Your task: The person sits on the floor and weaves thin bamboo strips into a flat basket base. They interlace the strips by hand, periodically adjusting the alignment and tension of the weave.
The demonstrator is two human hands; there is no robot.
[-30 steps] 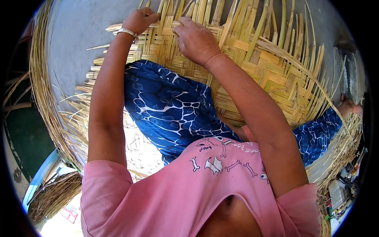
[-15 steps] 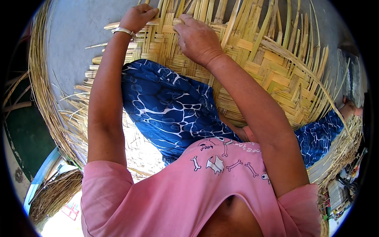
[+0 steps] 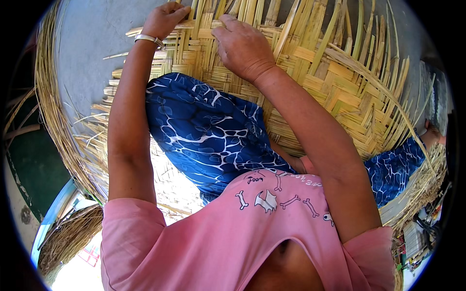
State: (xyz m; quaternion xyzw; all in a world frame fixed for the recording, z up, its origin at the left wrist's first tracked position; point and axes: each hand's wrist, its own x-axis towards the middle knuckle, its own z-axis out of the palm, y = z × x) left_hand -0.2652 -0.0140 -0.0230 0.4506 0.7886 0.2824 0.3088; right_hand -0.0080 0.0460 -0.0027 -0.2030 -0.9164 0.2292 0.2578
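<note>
A mat of flat yellow-green woven strips [image 3: 340, 82], perhaps split bamboo or cane, lies spread beneath my legs. Its far edge ends in loose upright strips. At that edge my left hand [image 3: 166, 20], with a silver bangle on the wrist, has thumb and fingers pinched together by an upright strip [image 3: 198, 19]. My right hand [image 3: 245, 48] rests on the weave a short way to the right, palm down. Its fingers are bent and pressed against the strips, and their tips are partly hidden. A crosswise strip [image 3: 138, 31] sticks out to the left below my left hand.
Long thin stalks [image 3: 46, 92] lie in a curved bundle along the left. A brown bundle [image 3: 68, 237] sits at lower left. My blue patterned trouser leg [image 3: 204, 126] covers part of the mat. Dry straw [image 3: 427, 189] and assorted small things [image 3: 422, 237] lie at right. Grey floor [image 3: 97, 43] surrounds the mat.
Both hands stay at the mat's far edge with nearly the same grip. My left hand has shifted very slightly left and away; the whole view has moved a little.
</note>
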